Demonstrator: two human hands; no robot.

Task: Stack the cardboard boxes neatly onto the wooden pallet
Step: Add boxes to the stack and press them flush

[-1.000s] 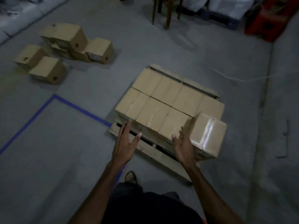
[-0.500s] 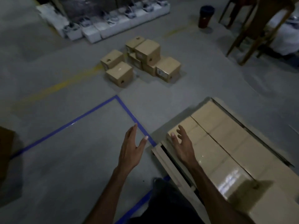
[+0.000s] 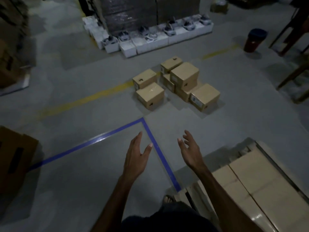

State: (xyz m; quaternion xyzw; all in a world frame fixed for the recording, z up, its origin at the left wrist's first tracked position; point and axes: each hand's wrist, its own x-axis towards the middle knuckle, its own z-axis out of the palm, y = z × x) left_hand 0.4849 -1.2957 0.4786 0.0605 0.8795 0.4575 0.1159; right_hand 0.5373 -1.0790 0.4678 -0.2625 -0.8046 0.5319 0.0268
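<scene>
Cardboard boxes [image 3: 177,84] lie beyond both hands (empty, fingers spread).

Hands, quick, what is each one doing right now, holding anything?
Left hand: open, fingers straight, holding nothing.
Right hand: open, fingers loosely spread, holding nothing.

One head-worn view looks forward and down from standing height onto a grey floor [image 3: 83,190]. Both hands, left [image 3: 136,158] and right [image 3: 190,152], reach out near the lens at lower centre. Loose boxes [image 3: 177,82] lie farther ahead, mid-frame; the pallet [image 3: 192,190] sits close, cut by the lower right edge.
</scene>
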